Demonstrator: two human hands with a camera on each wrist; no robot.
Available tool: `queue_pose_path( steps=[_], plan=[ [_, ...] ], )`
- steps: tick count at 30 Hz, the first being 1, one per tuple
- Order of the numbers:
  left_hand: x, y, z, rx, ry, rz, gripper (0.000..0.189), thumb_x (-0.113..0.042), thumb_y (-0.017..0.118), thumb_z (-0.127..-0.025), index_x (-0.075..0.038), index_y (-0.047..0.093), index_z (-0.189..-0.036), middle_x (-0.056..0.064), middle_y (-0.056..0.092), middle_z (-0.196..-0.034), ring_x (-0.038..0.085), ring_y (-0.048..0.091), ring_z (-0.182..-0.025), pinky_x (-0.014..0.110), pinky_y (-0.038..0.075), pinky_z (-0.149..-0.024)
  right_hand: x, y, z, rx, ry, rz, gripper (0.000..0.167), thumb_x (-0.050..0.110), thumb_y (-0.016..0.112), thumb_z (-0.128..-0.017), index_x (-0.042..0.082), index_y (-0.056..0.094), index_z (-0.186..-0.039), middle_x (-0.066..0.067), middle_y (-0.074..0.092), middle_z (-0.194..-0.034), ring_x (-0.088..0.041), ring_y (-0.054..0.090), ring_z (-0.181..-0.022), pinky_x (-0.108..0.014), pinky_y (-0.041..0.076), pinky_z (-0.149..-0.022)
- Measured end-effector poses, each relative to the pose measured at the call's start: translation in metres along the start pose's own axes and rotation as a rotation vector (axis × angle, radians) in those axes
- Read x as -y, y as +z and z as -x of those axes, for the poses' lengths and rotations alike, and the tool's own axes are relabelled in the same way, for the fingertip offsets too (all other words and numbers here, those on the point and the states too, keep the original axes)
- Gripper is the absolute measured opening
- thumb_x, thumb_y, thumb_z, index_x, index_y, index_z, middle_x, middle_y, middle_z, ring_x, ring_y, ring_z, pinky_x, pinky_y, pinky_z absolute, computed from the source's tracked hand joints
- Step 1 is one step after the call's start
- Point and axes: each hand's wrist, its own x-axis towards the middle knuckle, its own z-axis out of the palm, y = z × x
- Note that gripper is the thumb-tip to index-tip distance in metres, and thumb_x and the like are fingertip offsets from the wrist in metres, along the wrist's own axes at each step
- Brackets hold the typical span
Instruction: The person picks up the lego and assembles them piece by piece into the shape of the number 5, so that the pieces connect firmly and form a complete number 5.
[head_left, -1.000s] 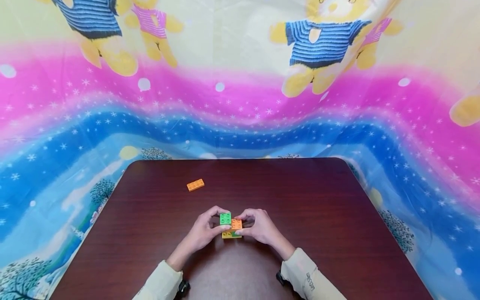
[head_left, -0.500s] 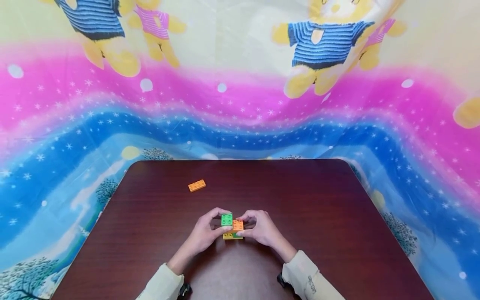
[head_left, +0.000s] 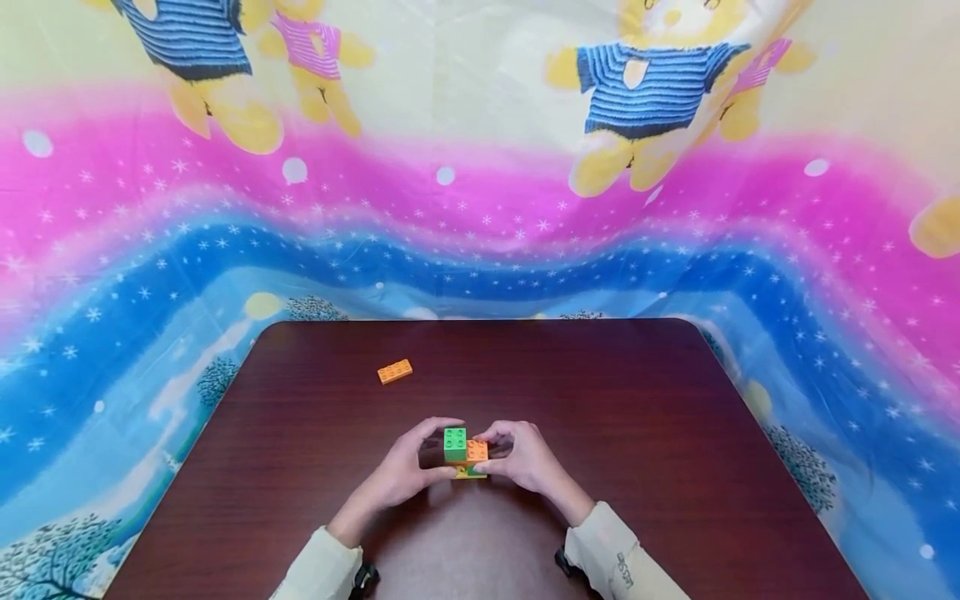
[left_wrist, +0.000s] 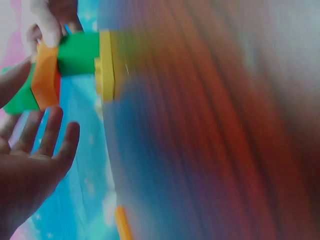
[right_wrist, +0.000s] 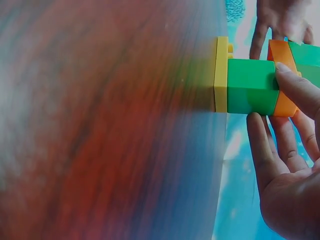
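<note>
A stack of toy building bricks stands on the table in front of me. Its base is a thin yellow plate (right_wrist: 220,75), with a lower green brick (right_wrist: 251,86) on the right part. An orange plate (head_left: 477,451) lies across that, and an upper green brick (head_left: 455,444) sits on its left end. My right hand (head_left: 521,457) pinches the lower green brick and orange plate, thumb in front and fingers behind. Around the stack's left side, my left hand (head_left: 408,463) has its fingers spread loosely; in the left wrist view they look straight and apart from the bricks.
A loose orange plate (head_left: 395,372) lies farther back on the dark wooden table (head_left: 585,375), left of the stack. Behind the table hangs a colourful printed cloth (head_left: 487,200) with bears.
My left hand has loosened from the upper green brick, its thumb moving down and its fingers spreading. The right hand keeps its grip. The head view has shifted slightly.
</note>
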Motion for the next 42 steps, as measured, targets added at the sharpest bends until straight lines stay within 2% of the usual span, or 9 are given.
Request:
queue_pose_path(
  steps=[3,5,10,13,19,22,27,36,42],
  plan=[
    [0.004,-0.009,0.002,0.014,0.007,-0.099,0.08,-0.006,0.086,-0.084,-0.028,0.049,-0.151,0.003,0.057,-0.146,0.029,0.057,-0.134,0.053,0.048,-0.11,0.0,0.001,0.001,0.001,0.009,-0.008,0.033,0.016,0.095,-0.074,0.019,0.08,-0.104,0.005,0.078,-0.099,-0.011,0.072,-0.091,-0.028,0.06,-0.082],
    [0.006,-0.017,0.0,0.0,-0.01,-0.14,0.08,-0.007,0.085,-0.086,-0.031,0.047,-0.152,0.004,0.055,-0.149,0.03,0.054,-0.137,0.054,0.046,-0.112,0.0,0.002,0.001,0.006,0.016,-0.031,0.033,0.014,0.095,-0.074,0.018,0.08,-0.104,0.002,0.078,-0.099,-0.012,0.073,-0.089,-0.027,0.061,-0.08],
    [0.016,-0.04,-0.019,-0.122,-0.015,-0.209,0.068,-0.011,0.081,-0.09,-0.024,0.052,-0.151,0.007,0.057,-0.149,0.035,0.05,-0.141,0.058,0.041,-0.115,-0.001,0.001,0.0,0.018,0.017,-0.041,0.035,0.015,0.095,-0.074,0.017,0.08,-0.106,0.0,0.077,-0.1,-0.012,0.073,-0.087,-0.027,0.061,-0.079],
    [0.028,-0.056,-0.036,-0.209,-0.02,-0.198,0.063,-0.011,0.08,-0.091,-0.016,0.054,-0.149,0.013,0.057,-0.148,0.039,0.05,-0.139,0.06,0.04,-0.114,-0.002,-0.001,-0.001,0.017,0.015,-0.024,0.036,0.017,0.095,-0.074,0.018,0.08,-0.106,-0.001,0.077,-0.102,-0.012,0.073,-0.087,-0.029,0.062,-0.08],
    [0.052,-0.084,-0.064,-0.343,-0.162,-0.093,0.062,-0.013,0.076,-0.095,-0.015,0.049,-0.151,0.019,0.051,-0.149,0.041,0.048,-0.138,0.059,0.042,-0.113,-0.003,-0.002,-0.002,0.0,0.017,-0.013,0.034,0.018,0.095,-0.074,0.019,0.08,-0.104,0.0,0.077,-0.101,-0.012,0.073,-0.087,-0.031,0.062,-0.08],
    [0.062,-0.095,-0.07,-0.39,-0.205,-0.113,0.064,-0.012,0.075,-0.095,-0.012,0.047,-0.153,0.021,0.048,-0.15,0.043,0.045,-0.138,0.059,0.041,-0.112,-0.002,-0.002,-0.002,0.015,0.014,-0.021,0.035,0.017,0.095,-0.074,0.018,0.079,-0.105,0.0,0.077,-0.102,-0.011,0.073,-0.088,-0.03,0.062,-0.081],
    [0.071,-0.102,-0.073,-0.382,-0.234,-0.174,0.067,-0.014,0.075,-0.096,-0.009,0.043,-0.155,0.022,0.044,-0.154,0.044,0.038,-0.142,0.062,0.037,-0.115,-0.001,-0.001,-0.002,0.018,0.009,-0.016,0.035,0.017,0.095,-0.074,0.017,0.079,-0.106,0.0,0.077,-0.102,-0.011,0.073,-0.088,-0.029,0.062,-0.08],
    [0.083,-0.098,-0.076,-0.336,-0.35,-0.111,0.07,-0.014,0.074,-0.097,-0.008,0.039,-0.157,0.022,0.039,-0.157,0.042,0.036,-0.145,0.059,0.034,-0.119,-0.001,-0.001,-0.003,0.041,0.023,-0.047,0.034,0.014,0.095,-0.074,0.016,0.079,-0.105,-0.001,0.076,-0.101,-0.013,0.073,-0.088,-0.026,0.062,-0.077],
    [0.084,-0.094,-0.079,-0.329,-0.395,0.004,0.068,-0.01,0.07,-0.099,-0.009,0.037,-0.158,0.021,0.035,-0.16,0.043,0.035,-0.146,0.059,0.037,-0.117,-0.001,-0.001,-0.004,0.029,0.001,-0.05,0.032,0.009,0.094,-0.074,0.012,0.078,-0.101,-0.004,0.076,-0.098,-0.014,0.073,-0.087,-0.024,0.061,-0.076]
  ],
)
